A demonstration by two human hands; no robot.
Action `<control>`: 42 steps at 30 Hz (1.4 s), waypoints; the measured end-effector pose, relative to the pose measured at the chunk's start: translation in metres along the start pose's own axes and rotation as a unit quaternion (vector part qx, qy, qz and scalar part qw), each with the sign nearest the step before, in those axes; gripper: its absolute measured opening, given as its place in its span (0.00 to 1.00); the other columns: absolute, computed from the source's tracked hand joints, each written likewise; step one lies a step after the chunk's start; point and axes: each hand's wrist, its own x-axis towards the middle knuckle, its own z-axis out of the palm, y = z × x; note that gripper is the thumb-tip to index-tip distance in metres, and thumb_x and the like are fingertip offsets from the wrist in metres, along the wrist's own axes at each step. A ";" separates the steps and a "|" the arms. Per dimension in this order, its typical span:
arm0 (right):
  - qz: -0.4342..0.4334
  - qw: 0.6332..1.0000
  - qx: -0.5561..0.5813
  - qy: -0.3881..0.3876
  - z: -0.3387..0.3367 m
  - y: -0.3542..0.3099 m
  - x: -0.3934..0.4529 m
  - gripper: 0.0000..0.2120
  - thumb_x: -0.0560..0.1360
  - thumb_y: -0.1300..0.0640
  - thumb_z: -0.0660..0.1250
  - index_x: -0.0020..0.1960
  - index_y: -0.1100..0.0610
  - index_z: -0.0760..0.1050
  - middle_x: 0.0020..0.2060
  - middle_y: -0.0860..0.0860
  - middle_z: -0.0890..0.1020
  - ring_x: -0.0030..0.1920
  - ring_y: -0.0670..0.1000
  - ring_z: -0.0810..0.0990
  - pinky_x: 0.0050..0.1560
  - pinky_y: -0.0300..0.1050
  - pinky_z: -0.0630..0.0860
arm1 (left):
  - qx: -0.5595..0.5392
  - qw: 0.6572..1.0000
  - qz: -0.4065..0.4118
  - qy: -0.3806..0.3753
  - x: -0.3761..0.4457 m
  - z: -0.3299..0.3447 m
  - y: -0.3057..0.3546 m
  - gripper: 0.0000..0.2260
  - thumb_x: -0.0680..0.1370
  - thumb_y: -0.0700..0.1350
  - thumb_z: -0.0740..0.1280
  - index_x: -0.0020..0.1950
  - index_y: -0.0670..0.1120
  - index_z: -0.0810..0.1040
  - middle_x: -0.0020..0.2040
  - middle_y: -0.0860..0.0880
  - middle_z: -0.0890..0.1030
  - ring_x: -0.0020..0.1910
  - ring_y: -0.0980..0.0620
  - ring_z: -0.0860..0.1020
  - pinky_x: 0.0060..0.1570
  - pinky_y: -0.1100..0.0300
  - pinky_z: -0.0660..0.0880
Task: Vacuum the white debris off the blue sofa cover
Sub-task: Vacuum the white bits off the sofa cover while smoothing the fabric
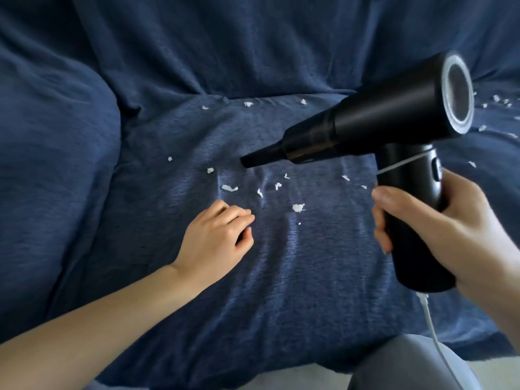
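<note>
Now the black handheld vacuum (pixel 365 119) is being gripped by its handle in the right hand (pixel 439 229), nozzle aimed just above the blue sofa cover (pixel 281 277) at centre frame. White debris (pixel 229 188) is being left scattered below the nozzle and toward the upper right. The left hand (pixel 216 235) is being rested loosely curled on the cloth, holding nothing. Light, flimsy scraps; soft fabric likely to be sucked up, so pinning it flat is being advised.

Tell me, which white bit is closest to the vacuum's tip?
The small white scrap just left of the nozzle on the blue sofa cover. Every other white bit lies farther from it.
</note>
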 end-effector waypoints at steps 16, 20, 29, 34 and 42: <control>-0.030 0.998 0.001 -0.056 0.030 -0.012 -0.040 0.11 0.76 0.61 0.72 0.40 0.57 0.71 0.26 0.52 0.78 0.23 0.51 0.76 0.28 0.43 0.75 | -0.038 0.982 -0.071 -0.169 -0.028 -0.012 0.018 0.23 0.82 0.52 0.52 0.77 0.47 0.58 0.77 0.51 0.56 0.77 0.52 0.51 0.75 0.56 0.46; -0.029 0.998 -0.006 -0.048 0.037 -0.009 -0.039 0.11 0.76 0.60 0.72 0.41 0.57 0.71 0.27 0.53 0.79 0.24 0.52 0.77 0.30 0.45 0.76 | -0.056 0.989 -0.069 -0.120 -0.034 -0.011 0.022 0.21 0.81 0.47 0.60 0.73 0.43 0.66 0.74 0.46 0.65 0.75 0.48 0.59 0.74 0.51 0.56; -0.032 0.997 -0.039 -0.056 0.045 -0.003 -0.033 0.09 0.75 0.57 0.73 0.41 0.53 0.73 0.28 0.53 0.81 0.26 0.53 0.79 0.34 0.48 0.76 | -0.055 0.989 -0.082 -0.112 -0.033 -0.010 0.025 0.20 0.80 0.45 0.62 0.72 0.43 0.68 0.73 0.47 0.67 0.74 0.49 0.60 0.73 0.58 0.51; -0.038 0.998 -0.016 -0.051 0.024 -0.012 -0.037 0.11 0.76 0.58 0.73 0.41 0.57 0.71 0.27 0.52 0.79 0.24 0.51 0.77 0.30 0.43 0.75 | -0.036 0.986 -0.108 -0.120 -0.032 -0.010 0.035 0.20 0.80 0.42 0.61 0.72 0.42 0.67 0.73 0.45 0.66 0.75 0.46 0.60 0.73 0.54 0.52; -0.014 0.996 -0.045 -0.076 -0.006 -0.009 -0.050 0.10 0.75 0.58 0.72 0.41 0.58 0.72 0.25 0.52 0.79 0.23 0.50 0.76 0.27 0.41 0.75 | -0.026 0.954 -0.179 -0.238 -0.035 -0.008 0.047 0.36 0.76 0.66 0.51 0.78 0.48 0.49 0.79 0.53 0.47 0.76 0.54 0.41 0.75 0.50 0.40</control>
